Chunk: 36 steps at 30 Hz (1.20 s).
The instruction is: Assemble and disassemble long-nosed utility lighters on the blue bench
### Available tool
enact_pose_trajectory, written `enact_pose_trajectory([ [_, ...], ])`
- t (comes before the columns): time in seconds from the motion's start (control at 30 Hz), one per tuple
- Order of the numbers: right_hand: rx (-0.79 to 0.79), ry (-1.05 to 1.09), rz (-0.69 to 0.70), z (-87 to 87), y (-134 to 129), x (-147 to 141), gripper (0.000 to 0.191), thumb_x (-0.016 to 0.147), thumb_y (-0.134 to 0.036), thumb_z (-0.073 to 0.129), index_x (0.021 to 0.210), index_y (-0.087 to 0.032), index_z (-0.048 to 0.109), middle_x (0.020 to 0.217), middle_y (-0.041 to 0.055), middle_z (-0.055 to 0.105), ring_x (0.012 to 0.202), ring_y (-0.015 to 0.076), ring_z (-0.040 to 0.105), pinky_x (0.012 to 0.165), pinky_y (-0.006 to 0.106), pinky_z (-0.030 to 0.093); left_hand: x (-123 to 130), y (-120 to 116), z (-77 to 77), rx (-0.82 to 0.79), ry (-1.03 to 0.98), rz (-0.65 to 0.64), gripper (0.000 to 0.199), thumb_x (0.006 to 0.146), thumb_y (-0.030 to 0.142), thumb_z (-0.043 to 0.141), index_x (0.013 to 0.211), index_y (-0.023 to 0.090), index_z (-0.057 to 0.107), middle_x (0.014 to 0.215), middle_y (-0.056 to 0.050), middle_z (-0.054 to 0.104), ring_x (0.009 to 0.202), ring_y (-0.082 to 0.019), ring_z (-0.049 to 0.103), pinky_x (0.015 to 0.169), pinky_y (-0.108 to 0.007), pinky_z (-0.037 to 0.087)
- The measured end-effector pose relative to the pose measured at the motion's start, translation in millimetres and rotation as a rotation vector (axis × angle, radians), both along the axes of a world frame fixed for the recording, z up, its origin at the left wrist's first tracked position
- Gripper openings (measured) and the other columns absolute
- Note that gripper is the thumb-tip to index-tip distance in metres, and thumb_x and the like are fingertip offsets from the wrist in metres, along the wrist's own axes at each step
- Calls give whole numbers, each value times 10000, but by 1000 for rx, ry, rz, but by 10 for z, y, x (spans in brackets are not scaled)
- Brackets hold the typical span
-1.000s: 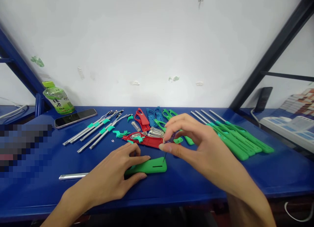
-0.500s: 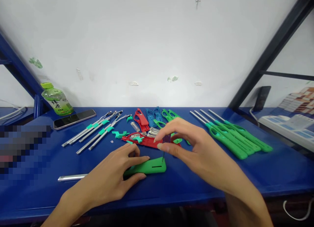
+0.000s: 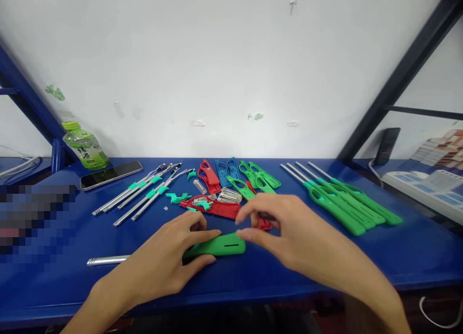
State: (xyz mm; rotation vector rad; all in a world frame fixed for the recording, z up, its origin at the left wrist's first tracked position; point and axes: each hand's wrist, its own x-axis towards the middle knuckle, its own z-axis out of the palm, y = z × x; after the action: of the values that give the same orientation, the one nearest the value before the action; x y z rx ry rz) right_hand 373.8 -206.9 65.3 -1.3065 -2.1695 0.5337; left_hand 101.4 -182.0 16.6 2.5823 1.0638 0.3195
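A green long-necked lighter (image 3: 226,246) lies across the front of the table, its silver tube (image 3: 105,260) pointing left. My left hand (image 3: 173,252) grips its body, thumb on the near side and fingers on the far side, hiding its middle. At the lighter's right end, my right hand (image 3: 285,228) has its thumb tip on or just above the green shell, near a small shiny spot. The index finger is bent just above that thumb. A dark shape shows beneath the curled fingers, too hidden to name. A narrow dark slot marks the lighter's shell.
Behind my hands lie red shell halves (image 3: 226,209), blue ones (image 3: 227,172), green ones (image 3: 258,175) and clear cartridges (image 3: 230,195). Several silver tubes with wires (image 3: 144,199) lie left; green lighters (image 3: 347,204) lie right. A phone (image 3: 111,175) and bottle (image 3: 86,147) stand back left.
My right hand has lowered toward the lighter's end. The thin screwdriver it held upright there no longer shows at the fingertips. My left hand and the lighter have stayed put.
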Motion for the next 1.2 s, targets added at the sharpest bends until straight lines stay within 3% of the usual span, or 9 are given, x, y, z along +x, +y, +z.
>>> enact_pose_trajectory([
  [0.07,-22,-112,12,-114,47,19,38,949,-283,801,983,-296,811,997,9,803,959,266,722,841,387,525,-2,-4,2,-8,11,1,371,1070,376,618,1428,327,702,1192,-63,630,1067,-246,654,945,-356,534],
  [0.17,-30,-167,6,-238,122,28,129,928,-180,782,976,-290,832,998,25,818,928,271,733,821,384,514,-2,-2,2,-6,19,4,383,1073,383,611,1442,320,692,1206,-70,629,1081,-255,647,947,-362,530],
  [0.43,-170,-237,26,-215,195,-54,124,932,-182,766,941,-292,822,971,-19,821,899,219,726,770,325,468,14,-2,1,-18,31,14,372,1074,376,616,1433,323,698,1200,-64,632,1100,-261,641,961,-369,522],
  [0.63,-137,-253,27,-313,225,-66,174,971,-122,679,933,-270,761,969,-30,795,916,200,691,765,320,410,-4,-7,-6,-14,16,4,376,1076,374,614,1442,335,689,1203,-60,627,1087,-253,641,958,-365,521],
  [0.77,-137,-241,78,-251,204,-49,216,961,-60,641,917,-254,724,948,-56,785,897,167,682,751,301,389,0,-10,4,-38,6,-7,365,1086,368,598,1441,361,683,1206,-51,618,1068,-237,641,945,-355,522],
  [0.9,-108,-188,38,-115,165,-61,205,990,-98,654,891,-258,737,920,-72,784,865,151,679,735,295,385,6,-10,10,-53,12,-1,356,1087,366,594,1431,373,684,1205,-43,613,1056,-232,645,945,-363,524],
  [1.07,-62,-64,12,-59,187,-123,175,1008,-116,695,893,-243,733,906,-69,776,845,139,669,758,280,408,-1,-25,2,-14,11,20,382,1063,404,633,1438,343,674,1264,-57,632,1151,-269,629,1049,-426,516],
  [1.2,-28,91,58,-41,179,-219,179,1001,-110,732,887,-248,717,881,-93,755,819,110,652,752,248,415,14,-79,18,67,-160,23,420,1048,389,663,1464,334,632,1347,-53,636,1226,-259,606,1094,-408,505],
])
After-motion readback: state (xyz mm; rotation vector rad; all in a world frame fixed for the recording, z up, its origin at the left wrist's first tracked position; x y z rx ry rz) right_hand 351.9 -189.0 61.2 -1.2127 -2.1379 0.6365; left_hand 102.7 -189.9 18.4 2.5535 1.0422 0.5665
